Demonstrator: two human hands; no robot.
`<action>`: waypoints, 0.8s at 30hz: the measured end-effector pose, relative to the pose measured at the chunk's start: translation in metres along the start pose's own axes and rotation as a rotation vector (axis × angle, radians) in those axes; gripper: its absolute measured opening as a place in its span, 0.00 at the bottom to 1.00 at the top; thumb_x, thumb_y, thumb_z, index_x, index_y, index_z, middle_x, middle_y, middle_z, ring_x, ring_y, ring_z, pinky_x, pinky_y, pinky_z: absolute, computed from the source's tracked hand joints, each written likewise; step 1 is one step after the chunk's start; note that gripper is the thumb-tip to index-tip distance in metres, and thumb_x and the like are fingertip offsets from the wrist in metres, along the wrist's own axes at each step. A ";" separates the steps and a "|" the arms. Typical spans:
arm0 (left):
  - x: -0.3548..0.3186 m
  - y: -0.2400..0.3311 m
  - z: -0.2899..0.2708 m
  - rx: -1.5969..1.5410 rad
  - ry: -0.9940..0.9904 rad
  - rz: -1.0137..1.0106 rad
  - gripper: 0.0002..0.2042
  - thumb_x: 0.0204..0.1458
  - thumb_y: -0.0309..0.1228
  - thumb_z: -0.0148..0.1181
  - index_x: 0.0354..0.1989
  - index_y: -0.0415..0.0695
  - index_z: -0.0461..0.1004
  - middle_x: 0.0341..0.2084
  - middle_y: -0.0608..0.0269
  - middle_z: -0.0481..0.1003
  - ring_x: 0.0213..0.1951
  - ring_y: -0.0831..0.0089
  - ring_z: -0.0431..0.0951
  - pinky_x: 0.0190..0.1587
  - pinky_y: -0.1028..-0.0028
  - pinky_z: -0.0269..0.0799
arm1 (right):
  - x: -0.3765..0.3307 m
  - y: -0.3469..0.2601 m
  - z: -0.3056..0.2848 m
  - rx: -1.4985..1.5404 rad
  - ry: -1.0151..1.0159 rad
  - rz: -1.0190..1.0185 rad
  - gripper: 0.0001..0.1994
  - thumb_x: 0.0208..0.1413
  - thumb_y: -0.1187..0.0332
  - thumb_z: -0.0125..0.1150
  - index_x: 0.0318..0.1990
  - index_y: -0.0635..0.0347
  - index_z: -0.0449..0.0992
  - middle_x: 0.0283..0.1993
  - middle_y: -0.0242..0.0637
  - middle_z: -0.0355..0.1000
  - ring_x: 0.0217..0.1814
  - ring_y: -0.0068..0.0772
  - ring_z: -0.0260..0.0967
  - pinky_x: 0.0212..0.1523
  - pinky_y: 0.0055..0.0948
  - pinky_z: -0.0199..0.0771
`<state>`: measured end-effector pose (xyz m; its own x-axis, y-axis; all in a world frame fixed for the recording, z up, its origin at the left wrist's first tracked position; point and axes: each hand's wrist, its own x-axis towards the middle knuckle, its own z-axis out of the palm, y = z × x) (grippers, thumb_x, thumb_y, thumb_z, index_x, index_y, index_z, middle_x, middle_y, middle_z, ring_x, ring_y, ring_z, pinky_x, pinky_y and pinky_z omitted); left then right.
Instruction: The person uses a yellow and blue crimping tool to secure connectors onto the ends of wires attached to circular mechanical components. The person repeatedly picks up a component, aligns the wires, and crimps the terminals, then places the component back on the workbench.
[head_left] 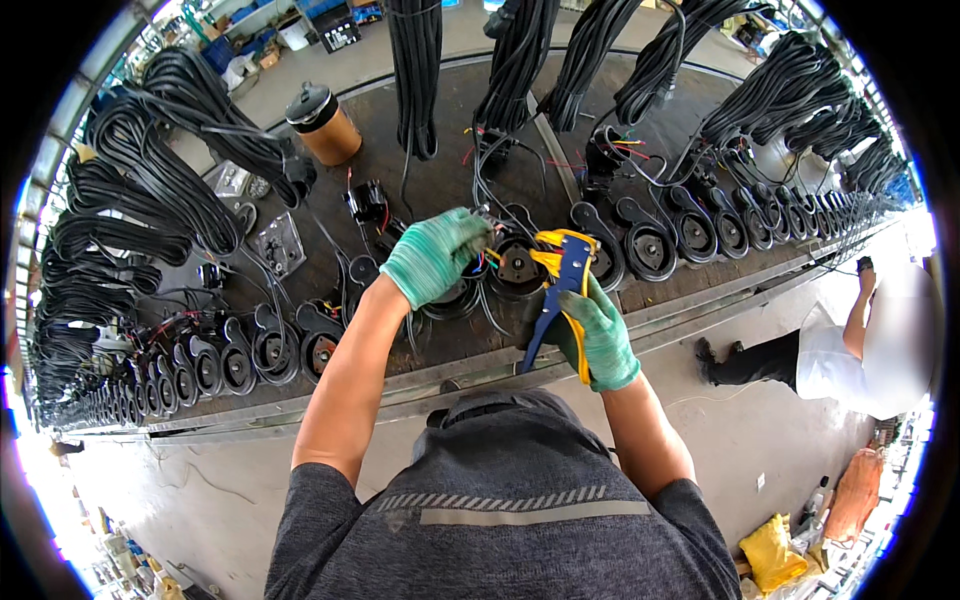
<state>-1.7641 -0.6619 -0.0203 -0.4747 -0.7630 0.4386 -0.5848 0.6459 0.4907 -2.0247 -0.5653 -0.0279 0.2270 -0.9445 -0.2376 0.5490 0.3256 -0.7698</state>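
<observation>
My left hand [433, 256], in a green glove, pinches a bundle of thin coloured wires [487, 243] that rise from a round black motor part [518, 268] on the workbench [440, 170]. My right hand [597, 335], also gloved in green, grips a blue and yellow wire-stripping tool [560, 282]. The tool's yellow jaws sit close to the wires, just right of my left fingers. The wire ends themselves are too small to make out.
A long row of similar black motor parts [690, 235] lines the bench's near edge. Bundles of black cable [150, 170] hang at left, back and right. A brown cylinder [324, 124] stands at the back. Another person [850, 350] crouches at right on the floor.
</observation>
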 end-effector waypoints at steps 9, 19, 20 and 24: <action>0.044 -0.089 0.003 -0.054 -0.255 -0.258 0.14 0.65 0.38 0.59 0.44 0.38 0.79 0.34 0.51 0.75 0.33 0.56 0.79 0.40 0.61 0.74 | -0.027 -0.013 -0.068 0.102 0.189 0.026 0.25 0.65 0.66 0.61 0.68 0.57 0.67 0.46 0.29 0.74 0.44 0.23 0.74 0.43 0.25 0.79; 0.114 -0.209 0.090 -0.272 -0.094 -0.382 0.26 0.66 0.55 0.53 0.44 0.40 0.80 0.39 0.55 0.84 0.43 0.58 0.83 0.47 0.61 0.75 | -0.049 0.001 -0.123 0.233 0.466 -0.014 0.21 0.63 0.63 0.61 0.61 0.58 0.66 0.41 0.46 0.77 0.39 0.48 0.80 0.43 0.49 0.84; 0.130 -0.207 0.096 -0.890 -0.165 -0.737 0.24 0.66 0.54 0.55 0.47 0.42 0.80 0.42 0.64 0.83 0.45 0.68 0.82 0.48 0.65 0.76 | -0.054 0.003 -0.131 0.227 0.462 -0.020 0.20 0.63 0.63 0.62 0.58 0.58 0.67 0.41 0.46 0.77 0.39 0.48 0.80 0.43 0.50 0.84; 0.149 -0.220 0.129 -1.341 0.168 -0.800 0.29 0.65 0.59 0.49 0.52 0.43 0.77 0.48 0.56 0.81 0.54 0.52 0.79 0.55 0.49 0.77 | -0.077 0.007 -0.149 0.260 0.573 -0.021 0.20 0.63 0.62 0.62 0.57 0.58 0.67 0.41 0.46 0.77 0.39 0.49 0.80 0.42 0.50 0.85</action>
<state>-1.7909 -0.9206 -0.1596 -0.2100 -0.9522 -0.2219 0.3919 -0.2899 0.8731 -2.1583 -0.4964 -0.1036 -0.2129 -0.8012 -0.5593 0.7429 0.2390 -0.6252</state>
